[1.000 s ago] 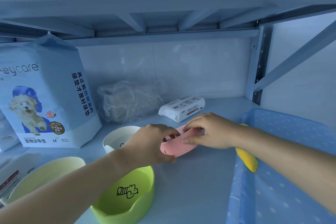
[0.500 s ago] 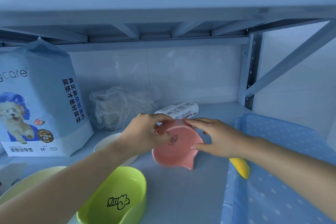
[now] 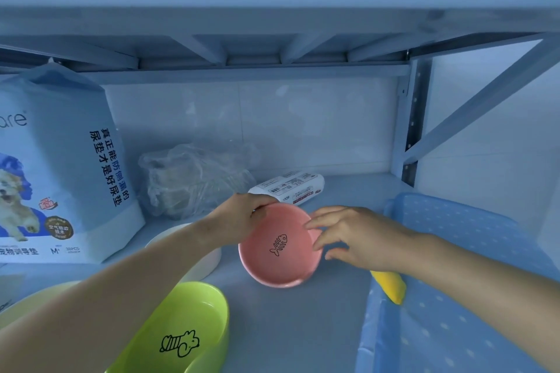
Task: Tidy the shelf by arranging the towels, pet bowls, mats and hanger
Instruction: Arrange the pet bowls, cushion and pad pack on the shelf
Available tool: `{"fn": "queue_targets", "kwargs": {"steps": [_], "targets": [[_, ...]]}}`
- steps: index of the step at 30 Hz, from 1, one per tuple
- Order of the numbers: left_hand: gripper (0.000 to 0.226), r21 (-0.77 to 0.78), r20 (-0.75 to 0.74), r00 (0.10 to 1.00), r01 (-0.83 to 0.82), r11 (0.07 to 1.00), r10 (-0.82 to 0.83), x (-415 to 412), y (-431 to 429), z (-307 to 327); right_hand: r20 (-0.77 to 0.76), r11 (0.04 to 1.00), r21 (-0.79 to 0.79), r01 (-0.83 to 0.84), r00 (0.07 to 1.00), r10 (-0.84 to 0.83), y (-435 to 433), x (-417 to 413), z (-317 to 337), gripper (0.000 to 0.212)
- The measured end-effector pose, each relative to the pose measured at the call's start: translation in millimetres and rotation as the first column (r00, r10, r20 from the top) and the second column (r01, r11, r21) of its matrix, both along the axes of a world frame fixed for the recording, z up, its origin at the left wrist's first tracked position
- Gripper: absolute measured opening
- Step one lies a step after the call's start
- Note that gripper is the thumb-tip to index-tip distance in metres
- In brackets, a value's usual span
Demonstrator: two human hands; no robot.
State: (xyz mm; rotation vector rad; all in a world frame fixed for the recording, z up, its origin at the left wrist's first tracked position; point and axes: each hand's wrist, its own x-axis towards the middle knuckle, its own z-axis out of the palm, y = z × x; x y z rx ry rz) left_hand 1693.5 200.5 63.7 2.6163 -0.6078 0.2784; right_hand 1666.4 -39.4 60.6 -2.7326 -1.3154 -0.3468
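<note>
Crumpled clear plastic bag (image 3: pixel 194 179) against tiled wall (image 3: pixel 303 124); yellow object (image 3: pixel 391 285) front right; diagonal brace (image 3: pixel 485 100) beyond.

The pink bowl (image 3: pixel 280 248) is smooth with a satin sheen, ceramic or plastic undetermined; the green bowl (image 3: pixel 188 312) is glossy, smooth plastic. The bag (image 3: pixel 194 182) is thin, crinkled clear plastic film; the shelf frame (image 3: pixel 410 130) is painted matt metal.
</note>
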Motion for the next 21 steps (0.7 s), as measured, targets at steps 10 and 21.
{"fn": "queue_targets", "kwargs": {"steps": [10, 21], "targets": [[0.033, 0.011, -0.014, 1.0, -0.004, 1.0, 0.004, 16, -3, -11, 0.004, 0.986, -0.164, -0.031, 0.999, 0.032, 9, 17, 3, 0.017], [0.045, 0.185, -0.101, 0.993, -0.04, 0.982, 0.059, 9, 0, -27, -0.06, 0.99, -0.066, -0.127, 0.991, 0.123, 15, 6, -1, 0.015]]}}
